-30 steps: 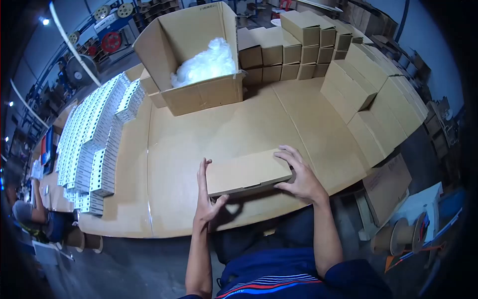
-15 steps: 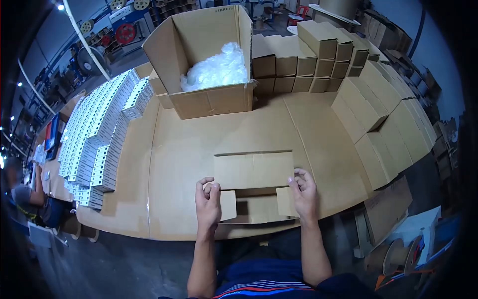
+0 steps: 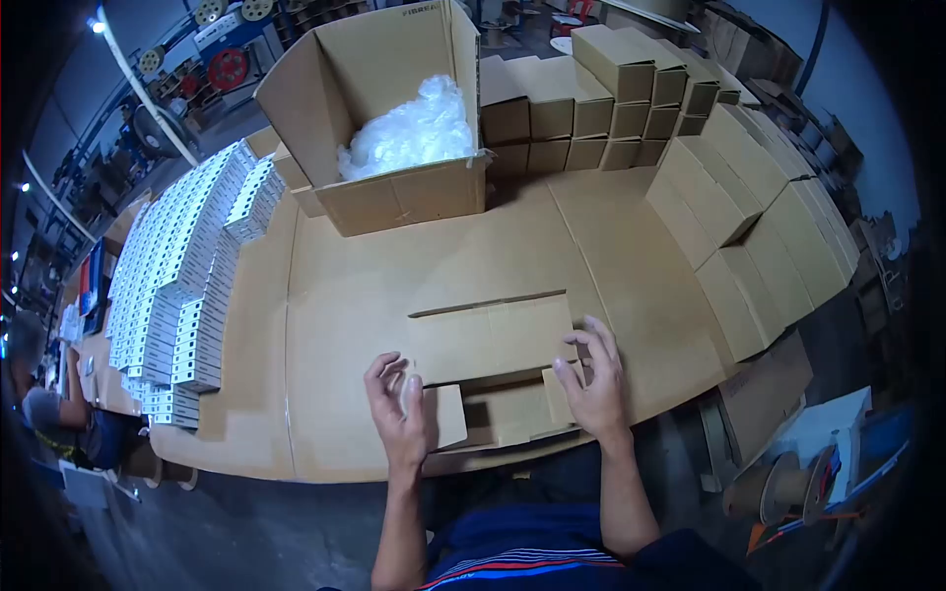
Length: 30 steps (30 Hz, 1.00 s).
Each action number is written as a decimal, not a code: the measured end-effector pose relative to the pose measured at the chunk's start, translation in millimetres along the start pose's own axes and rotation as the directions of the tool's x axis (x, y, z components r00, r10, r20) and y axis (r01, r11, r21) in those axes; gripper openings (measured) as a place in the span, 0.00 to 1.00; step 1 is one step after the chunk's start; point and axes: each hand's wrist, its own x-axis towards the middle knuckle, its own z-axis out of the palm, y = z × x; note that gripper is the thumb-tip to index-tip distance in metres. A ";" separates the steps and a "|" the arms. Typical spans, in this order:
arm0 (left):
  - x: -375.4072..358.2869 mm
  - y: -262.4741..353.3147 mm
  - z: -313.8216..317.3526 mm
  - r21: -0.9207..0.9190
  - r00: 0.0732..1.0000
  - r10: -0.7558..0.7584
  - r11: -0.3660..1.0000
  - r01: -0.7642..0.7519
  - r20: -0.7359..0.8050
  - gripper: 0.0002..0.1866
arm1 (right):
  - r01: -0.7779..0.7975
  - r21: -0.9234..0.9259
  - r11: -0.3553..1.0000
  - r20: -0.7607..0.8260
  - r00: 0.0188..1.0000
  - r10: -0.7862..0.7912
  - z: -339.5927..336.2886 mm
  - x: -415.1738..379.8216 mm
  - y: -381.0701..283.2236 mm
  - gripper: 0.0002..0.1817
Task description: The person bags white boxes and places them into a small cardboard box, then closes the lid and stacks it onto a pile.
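A small cardboard box (image 3: 493, 340) lies in front of me, its near side uncovered between two small side flaps, the left flap (image 3: 450, 415) and the right flap (image 3: 558, 396). My left hand (image 3: 398, 414) is beside the left flap, thumb and fingers apart with nothing between them. On the other side, my right hand (image 3: 596, 389) has its fingers spread around the box's right edge, thumb close to the right flap. Inside the near opening only shadow and bare cardboard show.
A large open carton (image 3: 404, 209) holding clear plastic wrap (image 3: 414, 128) stands at the back. Stacked white boxes (image 3: 168, 276) line the left. Brown cartons (image 3: 572, 108) are piled behind, and more cartons (image 3: 754, 246) on the right. A person (image 3: 84, 404) sits at far left.
Both hands have loosened from the box's sides and their fingers have spread. The left hand has moved slightly left and down. The whole view has shifted a little.
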 end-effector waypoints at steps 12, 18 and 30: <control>-33.2 46.9 10.7 0.485 0.965 0.112 0.847 -0.218 0.237 0.48 | 0.075 -0.072 0.995 0.142 0.988 -0.064 -2.0 -31.8 -28.2 0.39; -14.2 33.1 10.1 0.047 0.984 -0.008 0.999 -0.001 0.180 0.38 | 0.029 0.299 0.954 0.061 0.997 -0.049 12.1 -6.3 6.8 0.29; 165.7 -51.1 55.8 0.030 0.988 0.153 0.988 -0.153 -0.009 0.35 | -0.004 0.512 0.859 0.002 1.000 0.003 112.6 173.6 39.4 0.24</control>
